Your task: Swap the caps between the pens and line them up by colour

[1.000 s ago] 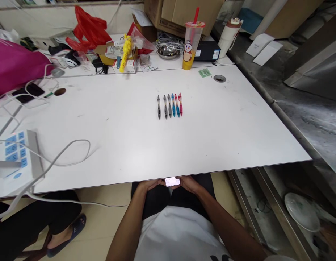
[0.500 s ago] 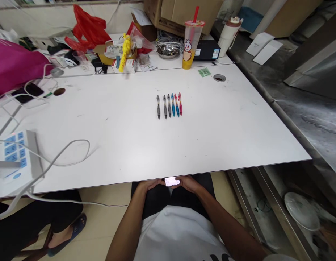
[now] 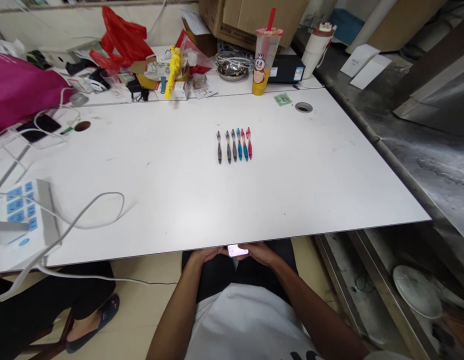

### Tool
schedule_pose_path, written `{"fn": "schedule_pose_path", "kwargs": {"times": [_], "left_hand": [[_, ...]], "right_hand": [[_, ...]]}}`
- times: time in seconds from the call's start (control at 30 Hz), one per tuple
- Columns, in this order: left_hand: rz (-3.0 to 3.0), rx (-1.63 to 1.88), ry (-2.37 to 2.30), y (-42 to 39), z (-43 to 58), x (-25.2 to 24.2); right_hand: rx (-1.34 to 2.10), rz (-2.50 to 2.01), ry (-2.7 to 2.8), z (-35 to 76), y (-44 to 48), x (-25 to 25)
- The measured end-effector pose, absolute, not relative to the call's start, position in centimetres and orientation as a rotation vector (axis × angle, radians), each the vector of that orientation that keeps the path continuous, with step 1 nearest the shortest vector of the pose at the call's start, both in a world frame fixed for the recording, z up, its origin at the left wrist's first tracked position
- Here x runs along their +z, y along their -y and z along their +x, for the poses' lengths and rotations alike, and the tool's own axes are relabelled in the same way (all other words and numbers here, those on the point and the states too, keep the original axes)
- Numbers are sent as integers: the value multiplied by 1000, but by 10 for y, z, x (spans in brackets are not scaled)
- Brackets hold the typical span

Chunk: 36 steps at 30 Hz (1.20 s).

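Below the table's front edge, over my lap, a smartphone (image 3: pixel 237 250) with a lit screen is held between both hands. My left hand (image 3: pixel 211 253) grips its left side, and my right hand (image 3: pixel 260 252) closes on its right side with the thumb over the screen. The tabletop hides the phone's upper part and some fingers. Beyond, on the white table (image 3: pixel 179 190), several pens lie in a row: grey ones (image 3: pixel 228 147) at the left, then a blue pen (image 3: pixel 240 145), a pen with a red top and blue grip (image 3: pixel 244 145), and a pink pen (image 3: pixel 249 144).
A white device with blue buttons (image 3: pixel 22 205) and a loose cable (image 3: pixel 93 200) occupy the table's left. At the back stand a drink cup (image 3: pixel 262 62), a white bottle (image 3: pixel 316 50) and a red bag (image 3: pixel 123 37). Another person's foot (image 3: pixel 93 325) shows at lower left.
My right thumb has shifted slightly over the phone screen. The pens and the other things on the table stay where they were.
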State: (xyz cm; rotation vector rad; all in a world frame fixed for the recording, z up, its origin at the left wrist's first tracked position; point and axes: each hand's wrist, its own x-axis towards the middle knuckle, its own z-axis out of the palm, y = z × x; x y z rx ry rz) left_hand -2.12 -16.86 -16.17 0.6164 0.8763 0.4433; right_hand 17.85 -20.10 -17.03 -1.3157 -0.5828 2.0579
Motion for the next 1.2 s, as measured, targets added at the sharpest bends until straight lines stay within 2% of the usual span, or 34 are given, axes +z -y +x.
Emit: {"fn": "schedule_pose_path", "kwargs": {"times": [1.2], "left_hand": [[658, 415, -930, 169, -21, -169]], "right_hand": [[2065, -1292, 568, 178, 201, -179]]}}
